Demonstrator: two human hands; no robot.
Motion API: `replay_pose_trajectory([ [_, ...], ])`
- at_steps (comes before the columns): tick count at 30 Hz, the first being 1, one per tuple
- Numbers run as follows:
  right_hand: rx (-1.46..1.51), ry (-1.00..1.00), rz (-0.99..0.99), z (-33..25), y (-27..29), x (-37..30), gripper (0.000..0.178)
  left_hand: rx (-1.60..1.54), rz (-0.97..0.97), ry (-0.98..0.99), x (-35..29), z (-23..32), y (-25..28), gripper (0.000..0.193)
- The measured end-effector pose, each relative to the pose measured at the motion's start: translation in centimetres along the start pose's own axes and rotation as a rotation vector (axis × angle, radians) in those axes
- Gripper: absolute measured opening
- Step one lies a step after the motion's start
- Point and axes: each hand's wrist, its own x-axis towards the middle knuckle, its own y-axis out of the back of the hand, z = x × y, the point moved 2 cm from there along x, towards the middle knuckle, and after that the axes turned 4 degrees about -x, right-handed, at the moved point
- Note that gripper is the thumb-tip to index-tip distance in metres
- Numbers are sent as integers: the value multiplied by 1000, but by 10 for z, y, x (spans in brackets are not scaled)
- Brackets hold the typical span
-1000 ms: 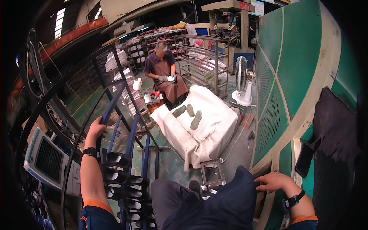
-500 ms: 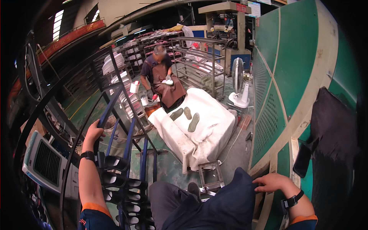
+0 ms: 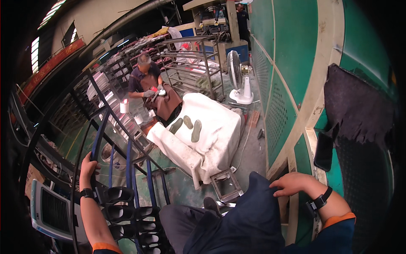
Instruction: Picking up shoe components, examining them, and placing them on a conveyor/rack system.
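On the left, my left hand (image 3: 88, 169) is closed around a blue-covered rail (image 3: 100, 134) of a black metal rack. Black open-backed shoes (image 3: 118, 194) stand in rows on the rack's lower rails, beside my left forearm. My right hand (image 3: 291, 184) has loosely bent fingers with nothing visible in them. Its fingertips are at the edge of the dark blue cloth (image 3: 249, 211) over my right leg, close to the green machine (image 3: 279, 114). Whether they press on the cloth is unclear. Both wrists wear dark straps.
Ahead, a white sheet (image 3: 211, 148) covers a block bearing olive-green insoles (image 3: 196, 130). Behind it sits a co-worker in a brown apron (image 3: 163, 101). A small metal stool frame (image 3: 226, 186), a white fan (image 3: 242, 95), a grey cooler (image 3: 53, 211) and a black phone (image 3: 324, 151) surround me.
The view has swung right, so the scene sits further left. The co-worker has raised a red tool from beside a cup to the white piece in their lap. My hands keep their places.
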Motion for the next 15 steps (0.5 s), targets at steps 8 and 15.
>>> replay_pose_trajectory([
  [8, 5, -12, -14, -2, 0, -2, 56, 28, 14, 18, -6, 5, -4, 82],
  [15, 3, -9, -14, -2, 2, -1, 57, 54, 17, 8, -3, 3, -2, 83],
])
